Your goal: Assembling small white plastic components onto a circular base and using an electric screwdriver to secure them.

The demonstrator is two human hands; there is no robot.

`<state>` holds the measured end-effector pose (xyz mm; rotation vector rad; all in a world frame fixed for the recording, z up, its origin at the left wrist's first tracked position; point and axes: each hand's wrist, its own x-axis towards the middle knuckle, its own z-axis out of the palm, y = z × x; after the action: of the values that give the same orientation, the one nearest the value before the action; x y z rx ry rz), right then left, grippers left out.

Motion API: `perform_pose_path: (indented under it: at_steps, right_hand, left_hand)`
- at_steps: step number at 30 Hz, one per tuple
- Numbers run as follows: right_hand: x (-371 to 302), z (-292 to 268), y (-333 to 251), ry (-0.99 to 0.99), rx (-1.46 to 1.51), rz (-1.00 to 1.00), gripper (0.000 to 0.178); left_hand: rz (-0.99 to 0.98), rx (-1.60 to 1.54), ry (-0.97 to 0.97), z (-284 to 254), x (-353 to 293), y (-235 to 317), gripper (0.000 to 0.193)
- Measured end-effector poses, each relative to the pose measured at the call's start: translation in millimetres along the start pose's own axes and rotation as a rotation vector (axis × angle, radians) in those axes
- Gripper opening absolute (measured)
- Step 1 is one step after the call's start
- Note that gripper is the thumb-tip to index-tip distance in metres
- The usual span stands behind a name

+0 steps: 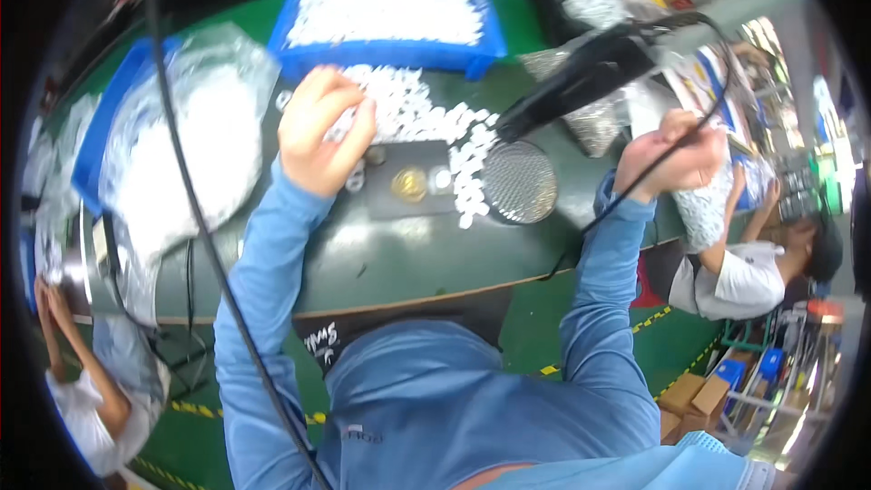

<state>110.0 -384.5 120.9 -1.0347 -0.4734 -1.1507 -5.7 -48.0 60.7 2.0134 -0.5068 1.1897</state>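
My left hand (322,132) is over the left edge of a heap of small white pieces (390,100), its fingers curled together; anything inside them is hidden. Just to its right lies a dark grey plate (426,201) bearing a gold-coloured round piece (409,184) and a small white piece (440,180). My right hand (676,154) is raised over the right side of the table, fingers curled and slightly blurred, a black cable crossing in front. What it grips, if anything, does not show. Between the hands is a round metal dish with a textured surface (520,182).
A blue tray (386,56) of white pieces stands at the back; a clear bag of white material (195,145) sits at left. A black elongated device (585,82) juts in from the right. Cables hang across the view. Co-workers sit at both sides, one person (748,277) at right.
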Motion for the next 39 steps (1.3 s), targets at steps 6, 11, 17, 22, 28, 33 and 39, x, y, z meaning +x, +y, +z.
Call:
perform_pose_path:
  at_steps: [6,11,17,22,28,33,39]
  right_hand:
    - [24,39,-131,-0.754,0.21,-0.517,0.041]
    - [37,58,-158,-1.179,0.28,-0.479,0.043]
    - [16,71,-131,-1.383,0.272,-0.315,0.037]
    - [2,57,-124,-1.422,0.235,-0.194,0.035]
    - [4,45,-141,-1.458,0.149,-0.194,0.033]
    - [13,46,-145,-1.486,0.126,-0.276,0.032]
    - [6,33,-148,-1.483,0.035,-0.286,0.032]
  left_hand:
    - [0.283,-0.103,-0.151,-3,42,54,0.017]
    - [0.361,-0.699,-0.057,-6,87,122,0.017]
    - [-0.056,-0.847,-0.281,-46,92,142,0.016]
    - [-0.145,-0.875,-0.384,-48,98,142,0.017]
    - [-0.102,-0.907,-0.501,-56,96,146,0.021]
    - [-0.014,-0.861,-0.567,-58,93,149,0.025]
    - [0.137,-0.933,-0.631,-30,103,136,0.023]
